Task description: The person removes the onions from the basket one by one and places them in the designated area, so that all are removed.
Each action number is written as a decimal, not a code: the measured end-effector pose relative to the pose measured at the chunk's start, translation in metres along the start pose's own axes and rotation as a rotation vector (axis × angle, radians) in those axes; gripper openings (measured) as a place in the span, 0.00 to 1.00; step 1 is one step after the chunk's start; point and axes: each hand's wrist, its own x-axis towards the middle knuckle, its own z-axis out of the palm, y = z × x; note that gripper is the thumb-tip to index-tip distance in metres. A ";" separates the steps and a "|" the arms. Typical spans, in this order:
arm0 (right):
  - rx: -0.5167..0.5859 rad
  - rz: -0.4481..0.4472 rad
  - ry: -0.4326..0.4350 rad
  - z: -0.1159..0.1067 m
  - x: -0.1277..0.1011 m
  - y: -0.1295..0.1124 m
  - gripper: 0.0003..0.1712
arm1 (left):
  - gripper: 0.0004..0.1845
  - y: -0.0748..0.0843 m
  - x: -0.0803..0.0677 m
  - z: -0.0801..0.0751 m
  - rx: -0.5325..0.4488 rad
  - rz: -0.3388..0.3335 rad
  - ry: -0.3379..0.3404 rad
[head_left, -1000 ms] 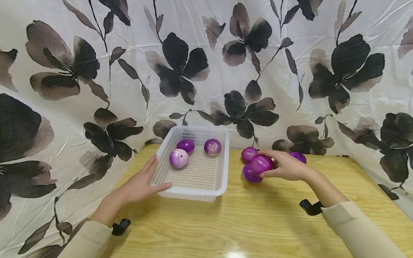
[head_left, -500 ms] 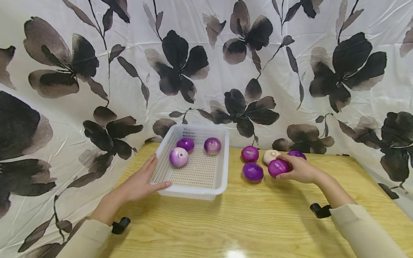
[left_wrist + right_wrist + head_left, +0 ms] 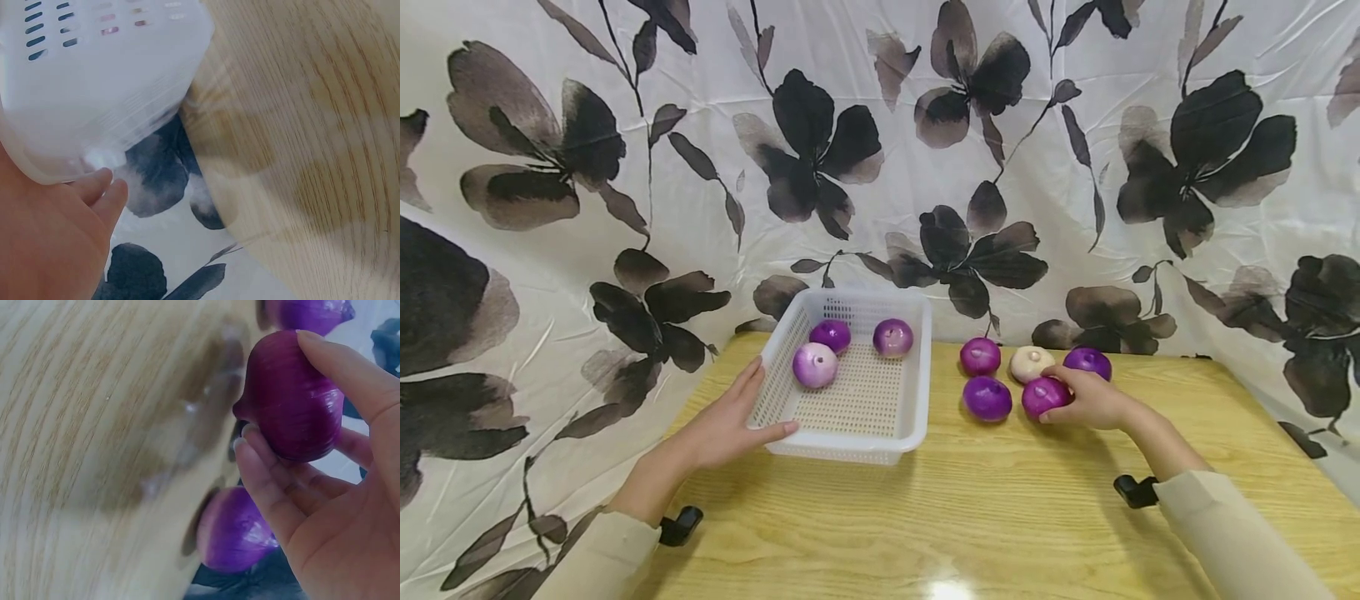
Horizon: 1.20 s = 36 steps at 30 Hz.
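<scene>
- Our right hand [image 3: 1093, 398] has its grip curled around a purple onion [image 3: 1043, 395]. Fingers and thumb hold it tight.
- That onion sits low on the tabletop [image 3: 1000, 517], to the right of the white basket [image 3: 917, 367] and well apart from it.
- Our left hand [image 3: 722, 429] rests on the left side of the basket with nearly straight fingers. Its grip is loose and holds nothing; the thumb lies along the near rim.
- Three onions are in the basket, toward its far end. One is pale purple [image 3: 816, 365], two are darker.
- Right of the basket lie more loose onions: two purple ones nearest it, a cream onion [image 3: 1028, 363], and one more purple one behind our right hand.
- What could go wrong, we think: the onion is round and smooth, so it might slip out of our fingers and roll.
- It might also bump the loose onions just beside it and send them rolling toward the edge of the tabletop.
- The basket is light, so a push from our left hand could slide it.
- Hard to see: the right wrist view is blurry, and our palm hides the back of the onion. In the left wrist view only a corner of the basket shows.
</scene>
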 end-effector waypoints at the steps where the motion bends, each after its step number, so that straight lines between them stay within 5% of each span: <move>1: -0.003 0.008 -0.002 0.001 0.000 0.000 0.43 | 0.65 0.000 0.000 0.000 -0.001 0.000 0.000; 22: -0.010 0.061 -0.034 0.008 -0.003 0.005 0.46 | 0.65 0.001 -0.001 0.000 0.003 -0.008 0.002; 36: 0.080 0.045 -0.043 -0.001 -0.011 0.007 0.44 | 0.66 0.000 -0.001 0.001 0.004 -0.017 -0.002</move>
